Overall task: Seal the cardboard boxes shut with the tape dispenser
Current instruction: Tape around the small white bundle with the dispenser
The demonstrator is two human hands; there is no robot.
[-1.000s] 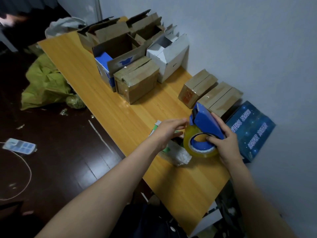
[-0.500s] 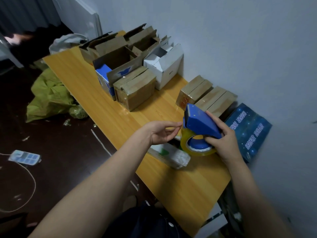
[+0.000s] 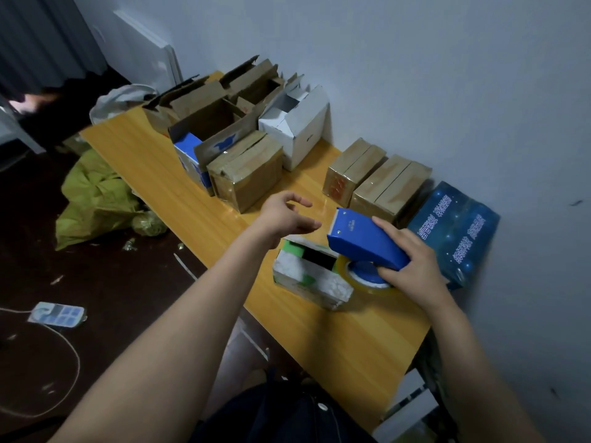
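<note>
My right hand (image 3: 412, 263) grips a blue tape dispenser (image 3: 364, 241) with a clear tape roll (image 3: 361, 278), held low over the wooden table (image 3: 335, 340). My left hand (image 3: 286, 215) hovers open above the table, fingers loosely curled, holding nothing. Just beyond it stands a closed brown cardboard box (image 3: 248, 172). Two taped brown boxes (image 3: 353, 167) (image 3: 388, 188) sit by the wall. Farther back are open boxes: a blue-and-brown one (image 3: 204, 139), a white one (image 3: 295, 126) and brown ones (image 3: 252, 81).
A white-and-green tissue pack (image 3: 308, 276) lies on the table under the dispenser. A dark blue printed box (image 3: 454, 231) leans at the wall. On the dark floor are a yellow-green bag (image 3: 92, 203) and a power strip (image 3: 57, 314) with its cord.
My left hand has lifted off the dispenser and moved left and forward, opening. My right hand has tilted the dispenser flatter. The view has pulled back from the table.
</note>
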